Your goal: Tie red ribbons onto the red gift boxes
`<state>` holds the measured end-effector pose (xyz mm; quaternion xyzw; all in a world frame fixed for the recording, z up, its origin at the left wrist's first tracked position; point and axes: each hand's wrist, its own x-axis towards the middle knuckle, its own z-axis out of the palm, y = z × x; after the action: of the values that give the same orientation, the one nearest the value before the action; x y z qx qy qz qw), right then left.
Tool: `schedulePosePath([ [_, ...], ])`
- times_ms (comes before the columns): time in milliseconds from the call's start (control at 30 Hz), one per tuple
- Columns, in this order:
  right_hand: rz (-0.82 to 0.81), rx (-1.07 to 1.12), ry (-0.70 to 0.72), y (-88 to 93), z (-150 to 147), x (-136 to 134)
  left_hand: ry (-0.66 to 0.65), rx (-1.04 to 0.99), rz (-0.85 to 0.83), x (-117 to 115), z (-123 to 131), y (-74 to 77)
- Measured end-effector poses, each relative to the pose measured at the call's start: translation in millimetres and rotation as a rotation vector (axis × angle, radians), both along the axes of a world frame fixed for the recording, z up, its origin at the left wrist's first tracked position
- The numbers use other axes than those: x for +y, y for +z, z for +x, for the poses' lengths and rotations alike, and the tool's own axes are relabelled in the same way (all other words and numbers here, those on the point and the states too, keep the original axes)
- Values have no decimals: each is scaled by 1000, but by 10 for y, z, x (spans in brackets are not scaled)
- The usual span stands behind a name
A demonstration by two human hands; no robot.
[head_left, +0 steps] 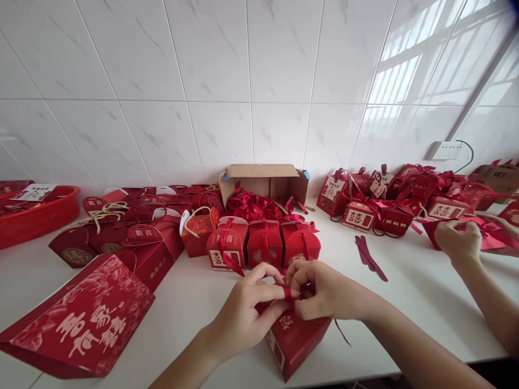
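Observation:
My left hand (247, 313) and my right hand (324, 294) meet over a small red gift box (294, 340) at the front edge of the white counter (194, 302). Both pinch a red ribbon (287, 292) at the top of the box, fingers closed on it. A loose ribbon end trails off the box's right side. Just behind my hands stands a row of three finished red boxes (264, 243) tied with ribbon.
A large flat red bag (81, 319) lies front left, with flat red boxes (133, 227) and a red basket (36, 213) behind. An open cardboard box (263, 181) holds ribbons. Another person's hands (460, 240) work on red card at right, beside piled boxes (389, 202). Loose ribbons (368, 256).

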<state>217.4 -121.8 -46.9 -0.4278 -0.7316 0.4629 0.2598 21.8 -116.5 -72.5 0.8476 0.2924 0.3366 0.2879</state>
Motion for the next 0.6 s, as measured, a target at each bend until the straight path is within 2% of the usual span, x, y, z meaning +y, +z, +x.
schedulePosePath([
  [67,24,-24,4,9,51,9,36,-48,22,37,-20,-31],
  [133,74,-58,-50,-7,153,6,120,-53,86,67,-105,-75],
  [267,110,-167,-198,-117,402,-37,302,98,325,71,-369,-131],
  [433,109,-194,-190,-218,478,-126,386,194,600,7,-469,-138],
  [600,147,-187,-218,-244,470,-192,399,197,695,-20,-448,-157],
])
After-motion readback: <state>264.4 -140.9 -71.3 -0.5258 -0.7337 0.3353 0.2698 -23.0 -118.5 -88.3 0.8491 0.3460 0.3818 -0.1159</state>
